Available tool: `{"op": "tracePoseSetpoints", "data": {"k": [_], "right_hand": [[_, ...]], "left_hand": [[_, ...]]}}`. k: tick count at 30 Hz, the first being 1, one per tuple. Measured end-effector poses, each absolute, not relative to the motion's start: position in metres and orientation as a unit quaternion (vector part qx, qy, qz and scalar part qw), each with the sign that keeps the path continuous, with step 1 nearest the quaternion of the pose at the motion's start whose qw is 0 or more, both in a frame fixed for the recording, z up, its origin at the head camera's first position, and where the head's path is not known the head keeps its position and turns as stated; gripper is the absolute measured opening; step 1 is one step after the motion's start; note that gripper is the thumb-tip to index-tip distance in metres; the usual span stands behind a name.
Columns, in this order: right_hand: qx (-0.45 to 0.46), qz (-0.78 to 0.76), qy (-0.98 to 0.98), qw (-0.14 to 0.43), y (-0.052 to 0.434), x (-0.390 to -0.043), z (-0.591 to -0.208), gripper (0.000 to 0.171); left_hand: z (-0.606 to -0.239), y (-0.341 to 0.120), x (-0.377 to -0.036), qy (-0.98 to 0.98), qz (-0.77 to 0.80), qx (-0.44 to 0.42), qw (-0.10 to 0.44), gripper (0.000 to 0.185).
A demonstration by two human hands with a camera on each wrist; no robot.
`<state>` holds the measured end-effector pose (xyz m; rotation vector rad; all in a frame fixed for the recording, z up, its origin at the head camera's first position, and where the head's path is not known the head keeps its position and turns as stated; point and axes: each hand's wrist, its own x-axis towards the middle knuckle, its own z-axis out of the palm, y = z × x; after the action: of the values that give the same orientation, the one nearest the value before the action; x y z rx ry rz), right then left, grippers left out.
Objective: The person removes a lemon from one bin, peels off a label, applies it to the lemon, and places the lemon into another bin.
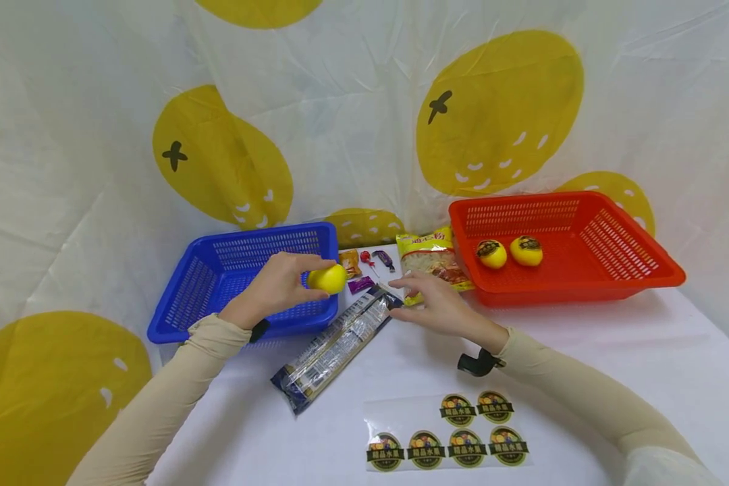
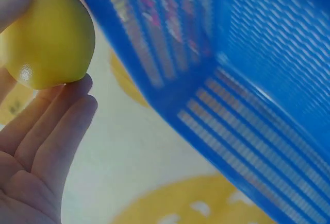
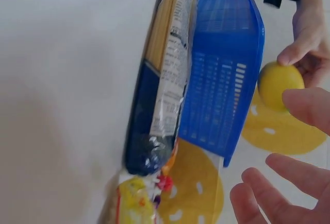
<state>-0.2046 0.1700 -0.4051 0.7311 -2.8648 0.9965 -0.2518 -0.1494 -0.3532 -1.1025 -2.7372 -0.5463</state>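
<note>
My left hand (image 1: 282,287) holds a plain yellow ball-shaped fruit (image 1: 328,278) by its fingertips, above the right front corner of the blue basket (image 1: 182,307). The left wrist view shows that yellow fruit (image 2: 49,36) pinched between thumb and fingers, with the blue basket (image 2: 247,80) beside it. My right hand (image 1: 437,304) hovers with relaxed fingers over the end of a long noodle packet (image 1: 334,347), holding nothing. In the right wrist view the noodle packet (image 3: 162,80) lies along the blue basket (image 3: 221,74), and the yellow fruit (image 3: 278,86) shows past my right fingers (image 3: 273,193).
A red basket (image 1: 613,270) at the right holds two yellow fruits with stickers (image 1: 492,254) (image 1: 526,250). A snack bag (image 1: 431,260) and small candies (image 1: 373,263) lie between the baskets. A sticker sheet (image 1: 449,432) lies on the white table near me.
</note>
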Motion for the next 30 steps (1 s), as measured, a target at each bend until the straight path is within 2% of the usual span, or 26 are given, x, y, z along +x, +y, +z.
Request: {"op": "tracePoseSetpoints", "data": {"k": [9,16,24,30], "right_hand": [[0.244,0.343,-0.907,-0.016,0.193,-0.196,-0.416,0.060],[0.234,0.347,-0.907,-0.039,0.202,-0.185,-0.422,0.060],[0.249,0.326,-0.912,-0.015,0.215,-0.180,-0.435,0.056],[0.255,0.323,-0.911,-0.024,0.222,-0.179,-0.447,0.055]], "left_hand": [[-0.360,-0.106,-0.225,-0.907,-0.173,-0.382,0.037,0.055],[-0.381,-0.070,-0.211,-0.893,-0.174,-0.414,0.024,0.050],[-0.406,-0.041,-0.200,-0.892,-0.166,-0.421,0.010,0.051],[-0.425,-0.027,-0.199,-0.889,-0.159,-0.429,0.017,0.050]]}}
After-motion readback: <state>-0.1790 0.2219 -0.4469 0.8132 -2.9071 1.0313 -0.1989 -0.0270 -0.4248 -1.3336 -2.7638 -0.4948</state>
